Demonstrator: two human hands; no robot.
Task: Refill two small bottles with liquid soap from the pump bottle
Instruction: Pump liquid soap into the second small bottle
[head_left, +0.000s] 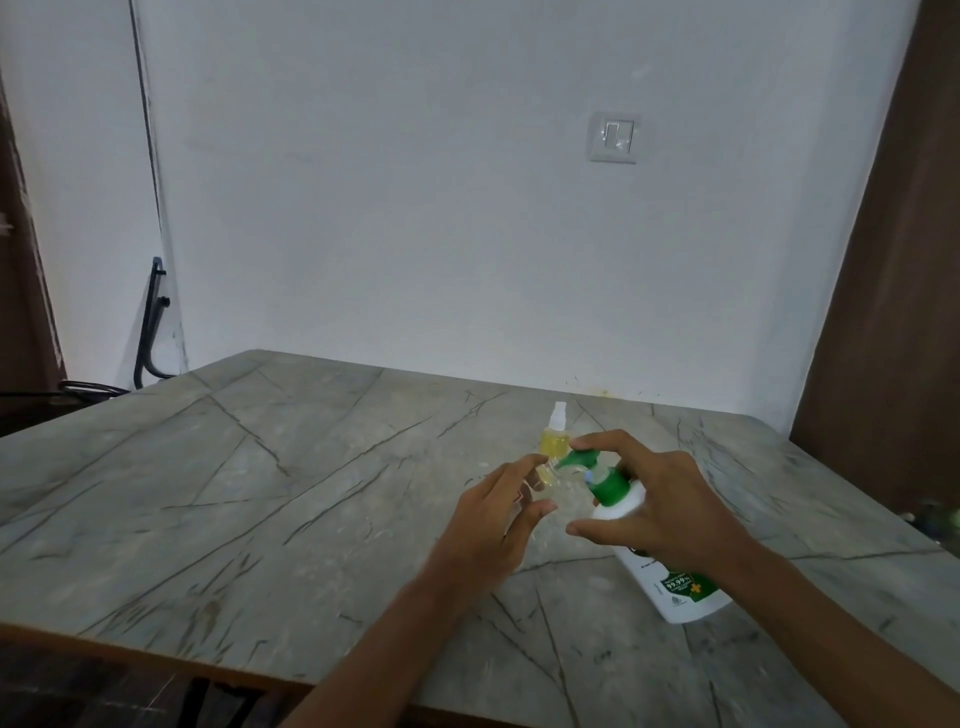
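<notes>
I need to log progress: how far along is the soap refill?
Done, it seems: the capped small bottle stands on the table holding yellow liquid. In hand: the left hand holds a clear small bottle at the nozzle of the pump bottle, which the right hand grips, a finger on the pump. Left: filling and capping it; its level is too blurred to read.
</notes>
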